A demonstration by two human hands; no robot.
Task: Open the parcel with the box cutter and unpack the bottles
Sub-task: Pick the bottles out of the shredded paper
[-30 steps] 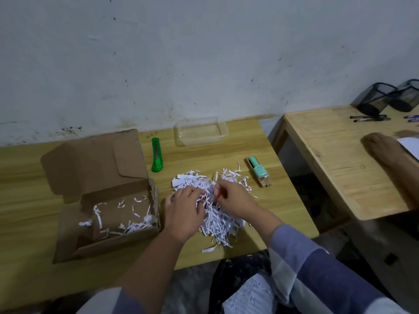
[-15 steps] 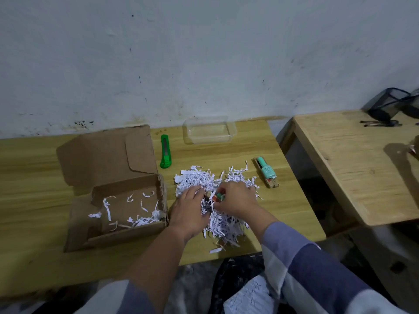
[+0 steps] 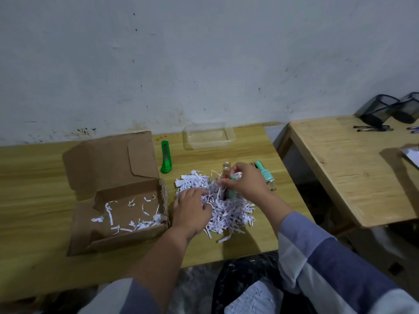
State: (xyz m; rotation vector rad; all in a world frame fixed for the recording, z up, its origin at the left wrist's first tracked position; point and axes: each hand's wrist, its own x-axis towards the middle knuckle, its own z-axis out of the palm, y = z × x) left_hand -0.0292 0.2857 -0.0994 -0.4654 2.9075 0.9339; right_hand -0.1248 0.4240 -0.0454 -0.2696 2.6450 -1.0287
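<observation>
The brown cardboard parcel point(image 3: 127, 214) lies open on the left of the wooden table, with a few white paper strips inside. A heap of white shredded paper point(image 3: 226, 211) sits beside it. My right hand point(image 3: 244, 182) grips a small green bottle with a wooden cap point(image 3: 226, 171), lifted upright out of the heap. My left hand point(image 3: 192, 209) rests on the shreds with fingers spread. A mint-green bottle point(image 3: 264, 175) lies on the table to the right of the heap. The green box cutter point(image 3: 166, 157) lies behind the heap.
A clear plastic tray point(image 3: 208, 135) stands at the wall. A second wooden table point(image 3: 340, 168) is at the right, with black mesh pen holders point(image 3: 385, 111) and pens. A black bag point(image 3: 247, 284) sits below the table's front edge.
My right hand has pulled a bottle up out of the shredded paper and raised it upright. My left hand stays pressed on the heap.
</observation>
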